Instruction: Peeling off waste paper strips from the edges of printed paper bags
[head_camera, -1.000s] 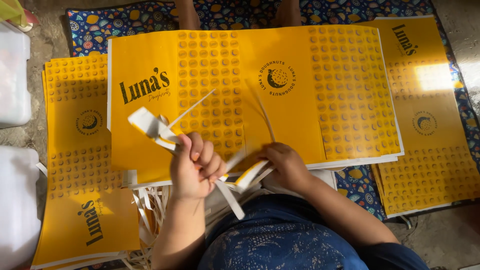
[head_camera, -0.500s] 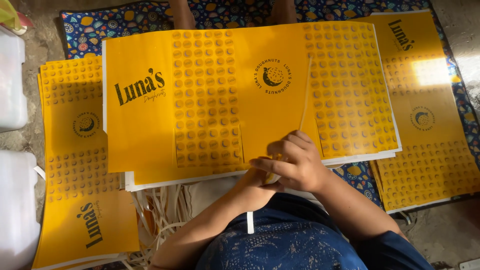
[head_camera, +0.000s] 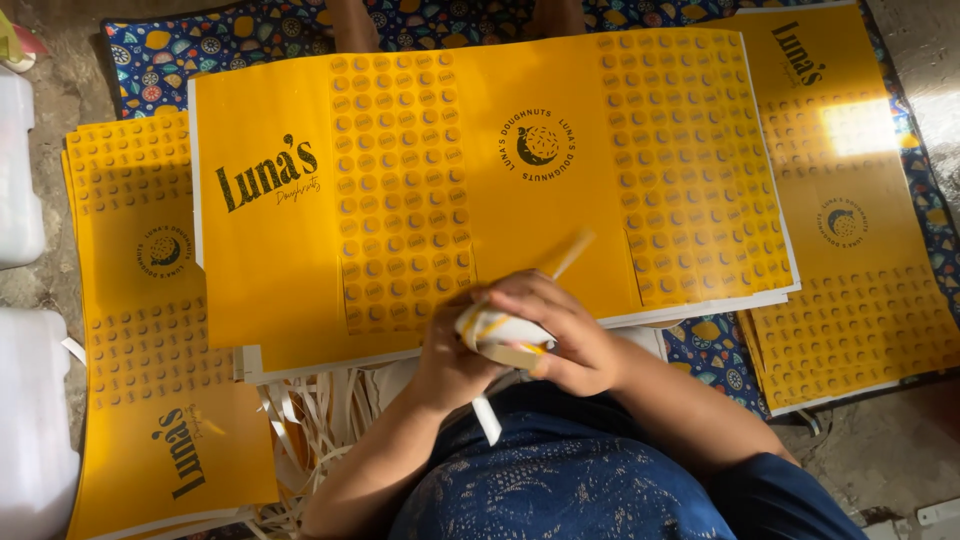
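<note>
Both my hands meet just below the near edge of a large yellow printed sheet (head_camera: 300, 250) that tops a stack. My left hand (head_camera: 447, 360) and my right hand (head_camera: 565, 335) together clasp a crumpled bundle of white and yellow paper strips (head_camera: 500, 335). One strip sticks up from the bundle over the sheet; another hangs down toward my lap. The fingers of both hands curl around the bundle.
More yellow printed sheets lie stacked at the left (head_camera: 140, 330) and at the right (head_camera: 850, 230). Loose white paper strips (head_camera: 310, 410) pile under the stack's near edge. A blue patterned mat (head_camera: 180, 45) lies beneath. White containers (head_camera: 20, 200) stand at the far left.
My left hand, which was holding strips out to the left, has come in to meet my right hand. The strips are now bunched into a bundle between both hands.
</note>
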